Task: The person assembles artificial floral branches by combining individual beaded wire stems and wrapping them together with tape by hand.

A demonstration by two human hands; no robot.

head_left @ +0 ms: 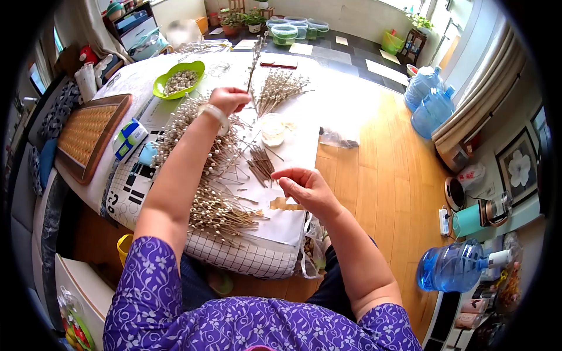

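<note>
My left hand (230, 100) is closed, its fingertips pinching a long dried stem with small buds (254, 64) that stands nearly upright over the table. Below that wrist spreads a big heap of dried stems with pale round buds (202, 149). My right hand (307, 188) has thumb and forefinger pressed together; whatever may be between them is too small to make out. Beside its fingertips lies a bunch of short brown sticks (260, 164). A jar with pale contents (273, 130) stands between the hands. Farther back lies another bundle of budded stems (282, 89).
A green bowl of loose pale buds (180, 82) sits at the back left, with a blue-and-green packet (130, 140) nearer. A brown strip (285, 203) lies by the table's front right. A plastic bag (314, 248) hangs there. Water jugs (432, 108) stand on the floor.
</note>
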